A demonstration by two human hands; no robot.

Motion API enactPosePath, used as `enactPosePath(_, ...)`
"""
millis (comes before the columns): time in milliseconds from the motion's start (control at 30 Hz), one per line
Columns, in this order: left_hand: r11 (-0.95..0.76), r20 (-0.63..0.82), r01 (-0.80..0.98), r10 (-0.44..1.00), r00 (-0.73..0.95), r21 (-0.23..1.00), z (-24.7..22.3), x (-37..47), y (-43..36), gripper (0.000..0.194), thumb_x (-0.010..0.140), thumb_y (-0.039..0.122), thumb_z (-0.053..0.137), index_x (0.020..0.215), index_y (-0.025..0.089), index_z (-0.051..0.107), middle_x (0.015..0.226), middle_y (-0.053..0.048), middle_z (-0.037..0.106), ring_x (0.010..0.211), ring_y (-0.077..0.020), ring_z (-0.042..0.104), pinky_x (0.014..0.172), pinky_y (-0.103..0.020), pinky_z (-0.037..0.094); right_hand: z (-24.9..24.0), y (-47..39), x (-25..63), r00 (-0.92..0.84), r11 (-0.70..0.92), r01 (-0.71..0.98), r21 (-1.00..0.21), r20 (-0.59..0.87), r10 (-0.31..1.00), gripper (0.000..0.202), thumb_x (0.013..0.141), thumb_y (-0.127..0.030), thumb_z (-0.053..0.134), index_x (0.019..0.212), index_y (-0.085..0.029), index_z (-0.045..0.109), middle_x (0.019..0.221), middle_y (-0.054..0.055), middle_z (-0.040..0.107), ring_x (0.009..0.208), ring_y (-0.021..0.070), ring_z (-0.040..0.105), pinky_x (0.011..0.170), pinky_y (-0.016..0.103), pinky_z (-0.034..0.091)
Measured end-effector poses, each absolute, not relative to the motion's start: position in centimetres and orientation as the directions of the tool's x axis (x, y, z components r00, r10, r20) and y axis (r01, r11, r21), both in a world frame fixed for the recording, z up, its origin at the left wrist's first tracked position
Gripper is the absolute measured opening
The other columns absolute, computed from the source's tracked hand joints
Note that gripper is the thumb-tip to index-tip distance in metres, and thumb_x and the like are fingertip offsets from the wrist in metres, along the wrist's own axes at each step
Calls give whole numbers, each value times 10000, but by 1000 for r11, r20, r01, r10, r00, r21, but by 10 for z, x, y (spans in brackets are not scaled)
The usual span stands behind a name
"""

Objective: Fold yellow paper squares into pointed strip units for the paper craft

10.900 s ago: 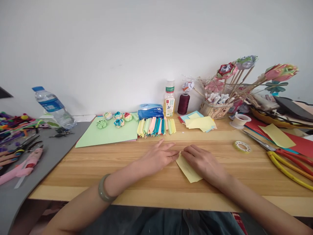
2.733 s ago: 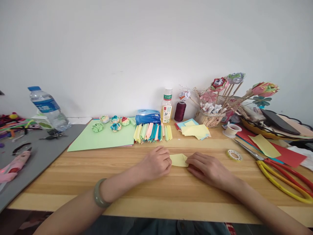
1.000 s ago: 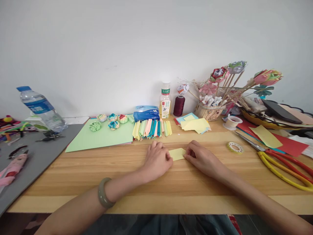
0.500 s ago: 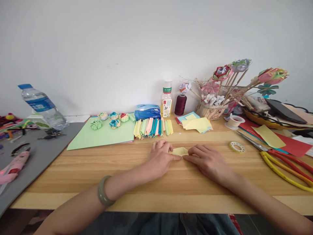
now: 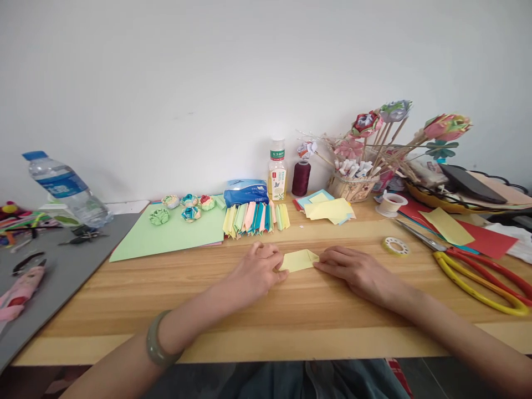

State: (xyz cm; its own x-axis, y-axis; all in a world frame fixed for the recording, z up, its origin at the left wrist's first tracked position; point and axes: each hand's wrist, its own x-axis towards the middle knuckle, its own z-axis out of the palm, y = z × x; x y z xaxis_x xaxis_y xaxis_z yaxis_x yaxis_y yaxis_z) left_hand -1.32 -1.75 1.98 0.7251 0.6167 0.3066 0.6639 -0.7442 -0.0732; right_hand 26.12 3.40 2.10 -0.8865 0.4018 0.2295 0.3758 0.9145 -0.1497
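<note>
**One corner creased, the rest flat**

I have the left hand [image 5: 260, 271] narrowed, its thumb and fingers pinching one end of the thin yellow paper [image 5: 296, 260], which is between both hands above the wooden table [image 5: 249, 332]. The right hand's [image 5: 353, 271] fingers bunch at the creased corner; gripping or pressing, I can't tell. Beyond, I judge the row of narrow folded pieces [image 5: 253, 217] and crinkled round flowers [image 5: 158, 216] done, the loose sheets [image 5: 330, 209] unworked.

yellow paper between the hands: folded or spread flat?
Partly folded: the yellow paper shows a crease and small triangular flap at its end by the right hand. Left hand partly hides the other end; cannot tell there.
</note>
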Motion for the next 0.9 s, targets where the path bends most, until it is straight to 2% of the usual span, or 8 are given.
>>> enactPosePath(200, -790, 302, 613, 586, 752, 7, 23, -19, -9, 202, 895, 111, 510, 902, 236, 669, 767, 0, 578, 881, -180, 457, 764, -350, 262, 24, 33, 264, -875, 902, 377, -210, 237, 421, 450, 879, -39, 315, 1198, -227, 571, 1085, 95, 614, 997, 206, 569, 831, 373, 485)
enactPosePath(333, -783, 320, 620, 575, 753, -52, 22, -20, -7, 217, 886, 110, 507, 893, 242, 679, 794, -12, 590, 884, -187, 465, 787, -367, 267, 27, 28, 262, -860, 912, 378, -161, 303, 411, 363, 892, -82, 350, 1083, -213, 630, 1063, 105, 626, 983, 214, 573, 810, 369, 486)
enactPosePath(433, -731, 337, 678, 620, 708, -80, 22, -16, -9, 208, 877, 141, 500, 888, 228, 688, 833, -38, 589, 926, -215, 464, 815, -394, 281, 31, 13, 256, -872, 929, 345, -131, 321, 369, 320, 881, -104, 365, 1018, -177, 644, 1018, 117, 647, 958, 223, 579, 804, 374, 486)
enactPosePath(567, -604, 321, 797, 758, 568, 15, 27, -4, -14, 200, 863, 280, 521, 935, 195, 687, 905, -66, 588, 1021, -251, 444, 879, -429, 301, 42, -21, 232, -893, 921, 338, -194, 243, 379, 299, 852, -128, 399, 1026, -170, 639, 1016, 110, 661, 941, 228, 589, 827, 386, 479)
enactPosePath(667, -546, 276, 835, 815, 509, 72, 29, 2, -17, 371, 863, 445, 531, 1095, 172, 630, 1007, -86, 567, 1077, -262, 412, 952, -440, 293, 48, -37, 215, -895, 894, 346, -286, 185, 406, 275, 879, -171, 414, 1050, -182, 629, 1070, 96, 656, 1012, 228, 581, 875, 377, 463)
enactPosePath(733, -555, 240, 823, 822, 517, 126, 27, 3, -16, 425, 846, 475, 559, 1163, 195, 589, 1067, -80, 543, 1092, -258, 399, 962, -424, 306, 49, -34, 210, -884, 860, 355, -367, 167, 436, 273, 899, -177, 397, 1051, -190, 623, 1039, 79, 669, 971, 196, 604, 844, 331, 481)
enactPosePath(833, -573, 183, 789, 819, 544, 220, 24, 1, -12, 384, 850, 443, 574, 1177, 243, 568, 1101, -53, 531, 1098, -243, 398, 952, -407, 330, 46, -8, 213, -793, 802, 423, -422, 256, 553, 311, 891, -120, 356, 1054, -180, 614, 985, 72, 685, 890, 173, 632, 768, 303, 507)
enactPosePath(900, -555, 170, 791, 832, 528, 257, 22, 0, -8, 452, 812, 474, 612, 1177, 214, 554, 1101, -60, 537, 1108, -253, 396, 959, -422, 331, 42, 11, 217, -789, 828, 424, -368, 300, 537, 343, 872, -87, 363, 1106, -170, 599, 1079, 85, 665, 1014, 195, 597, 856, 347, 485)
